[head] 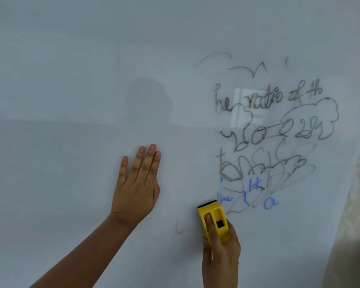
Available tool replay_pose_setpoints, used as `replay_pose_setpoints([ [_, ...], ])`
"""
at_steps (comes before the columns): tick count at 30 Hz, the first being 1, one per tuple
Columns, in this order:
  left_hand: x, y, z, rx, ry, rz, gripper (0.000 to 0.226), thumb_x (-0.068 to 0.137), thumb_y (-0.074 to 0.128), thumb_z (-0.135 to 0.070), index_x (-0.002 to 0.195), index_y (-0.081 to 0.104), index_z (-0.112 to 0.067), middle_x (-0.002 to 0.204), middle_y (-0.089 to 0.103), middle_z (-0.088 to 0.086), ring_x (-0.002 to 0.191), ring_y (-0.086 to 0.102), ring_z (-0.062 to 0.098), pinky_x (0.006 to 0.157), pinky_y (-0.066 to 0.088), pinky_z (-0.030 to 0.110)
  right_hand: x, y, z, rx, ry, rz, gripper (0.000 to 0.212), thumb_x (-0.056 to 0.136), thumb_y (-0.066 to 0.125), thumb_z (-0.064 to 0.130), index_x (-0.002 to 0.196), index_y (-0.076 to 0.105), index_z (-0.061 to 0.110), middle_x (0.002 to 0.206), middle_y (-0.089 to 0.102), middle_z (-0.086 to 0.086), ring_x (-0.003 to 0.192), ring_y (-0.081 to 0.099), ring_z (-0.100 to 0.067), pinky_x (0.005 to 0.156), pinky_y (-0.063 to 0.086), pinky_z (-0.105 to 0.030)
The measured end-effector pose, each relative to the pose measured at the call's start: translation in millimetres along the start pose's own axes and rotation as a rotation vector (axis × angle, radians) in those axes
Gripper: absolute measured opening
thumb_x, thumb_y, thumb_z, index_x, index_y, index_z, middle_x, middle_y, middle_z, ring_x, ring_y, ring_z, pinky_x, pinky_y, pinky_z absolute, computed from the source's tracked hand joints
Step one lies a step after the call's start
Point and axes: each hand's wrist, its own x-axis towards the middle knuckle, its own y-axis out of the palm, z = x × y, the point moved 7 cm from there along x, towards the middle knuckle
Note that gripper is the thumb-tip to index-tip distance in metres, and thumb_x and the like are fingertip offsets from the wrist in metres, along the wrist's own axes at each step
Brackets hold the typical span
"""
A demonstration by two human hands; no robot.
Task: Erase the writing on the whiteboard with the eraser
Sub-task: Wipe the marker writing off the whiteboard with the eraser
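Hands, two of them, both bare, are up against the large white glossy whiteboard. The left hand lies flat and open on a blank stretch, fingers together and pointing up, holding nothing. The right hand is wrapped around the lower half of the single yellow plastic block eraser, one finger laid along its back beside a small square dark opening. A dark pad strip shows at the eraser's top end, which sits pressed to the board just at the lower left corner of the writing.

One patch of writing: grey marker scrawl with loops, cloud outlines and a line reading roughly "he ratio of th", and below it a few blue marker letters, just up and right of the eraser. A faint stray grey stroke lies to the eraser's left.

Left of the writing the board is blank and wide open. At the far right its edge meets a pale beige surface, blurred. A bright reflection washes over part of the grey words, and many scribbles are unreadable. Both forearms are cut off by the bottom edge.
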Motion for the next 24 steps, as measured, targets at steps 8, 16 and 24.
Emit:
replay_pose_setpoints([
  [8,-2.3,0.8,0.8,0.001,-0.009,0.008,0.053,0.097,0.018,-0.021,0.148,0.017,-0.006,0.158,0.0,0.005,0.145,0.007,0.023,0.117,0.006,0.047,-0.5,26.0,22.2,0.123,0.051,0.012,0.059,0.083,0.059,0.018,0.128,0.042,0.052,0.129,0.048,0.009,0.114,0.049,-0.009,0.095,0.041,-0.022],
  [16,-3.7,1.4,-0.2,-0.007,-0.017,0.012,0.054,0.096,0.02,-0.021,0.148,0.015,-0.007,0.159,-0.001,0.003,0.145,0.007,0.022,0.117,0.006,0.047,-60.9,37.1,-20.9,-0.149,0.01,0.155,0.015,0.082,0.054,0.061,0.097,0.055,0.065,0.117,0.061,0.005,0.112,0.056,-0.018,0.096,0.04,-0.024],
  [24,-2.6,1.3,0.5,-0.034,-0.031,0.017,0.053,0.097,0.017,-0.021,0.149,0.014,-0.008,0.159,-0.002,0.002,0.145,0.005,0.021,0.117,0.005,0.047,-19.2,16.1,-3.4,-0.019,0.067,0.081,0.091,0.069,0.07,-0.009,0.135,0.036,0.044,0.133,0.046,-0.019,0.106,0.052,-0.037,0.086,0.048,-0.04],
])
